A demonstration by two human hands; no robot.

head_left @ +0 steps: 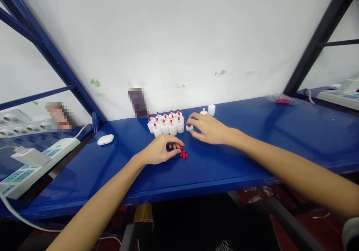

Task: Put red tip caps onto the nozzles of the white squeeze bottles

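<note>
My left hand [161, 149] is low over the table, thumb and fingertips nearly together at a small pile of red caps [184, 154]. One red cap shows between those fingertips. With thumb and fingers around it, my right hand [208, 128] grips a small white bottle [189, 128], partly hidden by the fingers. Several white bottles with red tips [165, 126] stand upright in a tight group beyond my left hand. Behind my right hand are a white bottle with a bare nozzle [203, 111] and another white bottle [211, 110].
The blue table [238, 165] meets a white wall. On its left lies a white rounded case [106, 140]; a power strip [36, 165] with a plugged-in adapter runs beyond that edge. A clear bag with red contents [282, 100] lies at the far right. A blurred phone-like object [138, 102] leans on the wall.
</note>
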